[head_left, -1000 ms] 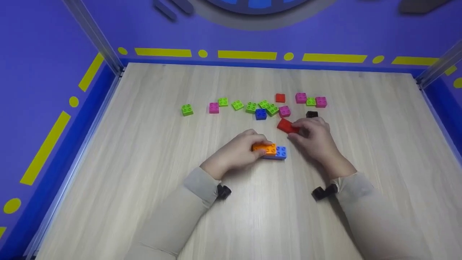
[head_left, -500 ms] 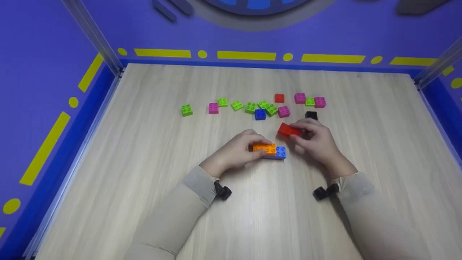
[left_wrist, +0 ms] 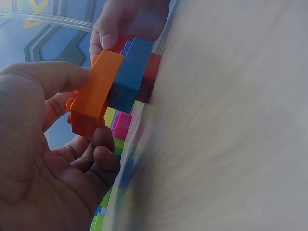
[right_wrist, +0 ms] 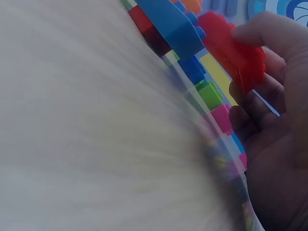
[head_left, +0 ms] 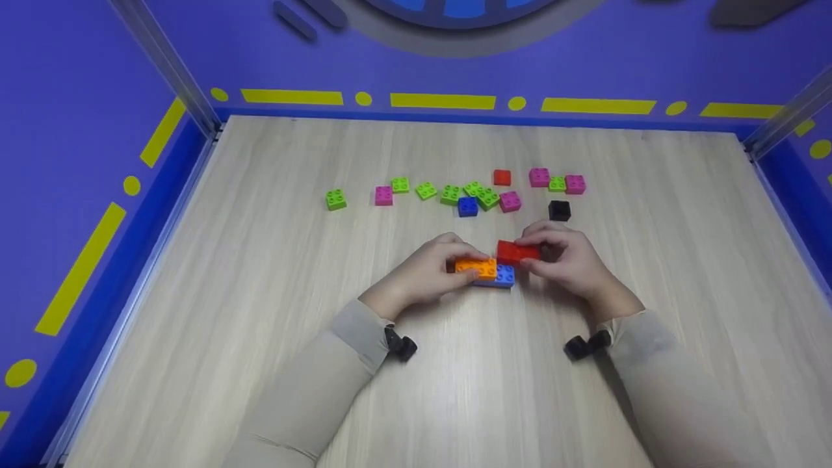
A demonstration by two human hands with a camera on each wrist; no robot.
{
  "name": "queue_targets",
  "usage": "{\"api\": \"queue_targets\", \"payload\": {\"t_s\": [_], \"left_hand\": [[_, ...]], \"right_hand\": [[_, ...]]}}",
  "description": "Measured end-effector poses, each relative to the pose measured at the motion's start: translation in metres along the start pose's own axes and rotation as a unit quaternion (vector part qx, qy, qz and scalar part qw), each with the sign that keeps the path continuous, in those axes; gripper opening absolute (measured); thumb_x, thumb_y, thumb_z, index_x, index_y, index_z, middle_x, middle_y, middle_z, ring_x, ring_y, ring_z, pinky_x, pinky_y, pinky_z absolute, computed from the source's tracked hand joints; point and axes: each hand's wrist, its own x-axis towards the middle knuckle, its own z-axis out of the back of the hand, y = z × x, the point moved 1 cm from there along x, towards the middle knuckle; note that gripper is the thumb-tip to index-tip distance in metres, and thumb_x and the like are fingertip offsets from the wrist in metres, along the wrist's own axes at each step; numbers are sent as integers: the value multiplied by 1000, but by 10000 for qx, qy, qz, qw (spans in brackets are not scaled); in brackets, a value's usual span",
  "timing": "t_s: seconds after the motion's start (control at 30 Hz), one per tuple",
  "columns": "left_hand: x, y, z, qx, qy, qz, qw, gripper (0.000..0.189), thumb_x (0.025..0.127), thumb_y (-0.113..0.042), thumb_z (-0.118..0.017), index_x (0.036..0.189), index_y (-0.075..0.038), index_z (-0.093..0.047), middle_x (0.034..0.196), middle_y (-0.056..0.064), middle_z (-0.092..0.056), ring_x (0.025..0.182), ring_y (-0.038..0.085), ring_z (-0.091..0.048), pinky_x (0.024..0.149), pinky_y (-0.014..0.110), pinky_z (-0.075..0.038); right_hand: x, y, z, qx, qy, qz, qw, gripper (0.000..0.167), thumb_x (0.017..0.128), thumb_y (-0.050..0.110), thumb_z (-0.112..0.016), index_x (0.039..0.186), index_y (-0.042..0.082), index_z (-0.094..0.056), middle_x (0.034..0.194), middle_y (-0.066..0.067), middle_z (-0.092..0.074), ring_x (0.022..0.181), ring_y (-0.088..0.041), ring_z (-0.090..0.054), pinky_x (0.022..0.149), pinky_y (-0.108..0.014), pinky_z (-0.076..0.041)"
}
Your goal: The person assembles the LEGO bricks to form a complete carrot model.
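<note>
My left hand point(head_left: 430, 270) pinches an orange brick point(left_wrist: 96, 94) between thumb and fingers. That brick is joined on top of a light blue brick point(head_left: 504, 275), offset so some blue studs stay bare at the right. Below the blue one, a red brick point(left_wrist: 150, 72) forms the bottom layer in the left wrist view. My right hand point(head_left: 567, 260) grips another red brick point(right_wrist: 233, 50) by its right end, held just behind and above the bare blue studs. In the right wrist view this red brick sits beside the blue brick's studded top.
Behind the hands lies a loose row of small bricks: several green ones point(head_left: 450, 194), pink ones point(head_left: 510, 201), a dark blue one point(head_left: 467, 207) and a red one point(head_left: 502, 177). A black brick point(head_left: 559, 210) lies just beyond the right hand. Blue panels point(head_left: 292, 58) wall the table.
The right hand has drawn its red brick toward me and turned it level, from near the pink brick to beside the stack. The left hand and stack have stayed in place.
</note>
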Motion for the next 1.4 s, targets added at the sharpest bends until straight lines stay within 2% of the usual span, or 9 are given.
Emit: {"api": "queue_targets", "payload": {"t_s": [0.27,0.63,0.83,1.1,1.4], "left_hand": [[-1,-1,0,108,0,-25,9999,36,110,-30,-72,144,-21,-78,134,8,-68,116,20,-61,104,34,-50],[0,-1,0,202,-31,-89,9998,36,110,-29,-73,143,-18,-78,135,11,-67,119,23,-63,109,38,-52],[0,-1,-1,181,-22,-67,9998,36,110,-29,-73,144,-18,-78,135,11,-67,120,23,-63,110,39,-52],[0,-2,-2,215,-8,-42,9998,35,110,-29,-73,143,-19,-78,135,9,-68,118,21,-62,108,36,-51],[0,-2,-2,138,-69,27,9999,34,110,-28,-74,142,-19,-79,133,7,-68,118,21,-62,108,35,-52]], "right_hand": [[-2,-1,1,257,370,392,9982,31,86,-13,-86,116,-3,-86,116,0,-76,113,-13,-67,108,-17,-53],[-1,0,1,547,947,401,9932,31,87,-14,-86,115,-2,-84,116,-7,-77,113,-18,-68,104,-22,-57],[-2,4,-1,542,905,336,9939,29,87,-14,-87,113,-2,-86,119,-15,-77,114,-18,-70,104,-22,-59],[-4,8,-4,430,778,159,9959,27,85,-12,-91,110,-2,-87,107,0,-81,103,-15,-72,96,-21,-59],[-4,18,-6,-27,719,-57,9974,22,89,-1,-93,109,6,-90,101,-13,-82,94,-16,-71,91,-19,-60]]}}
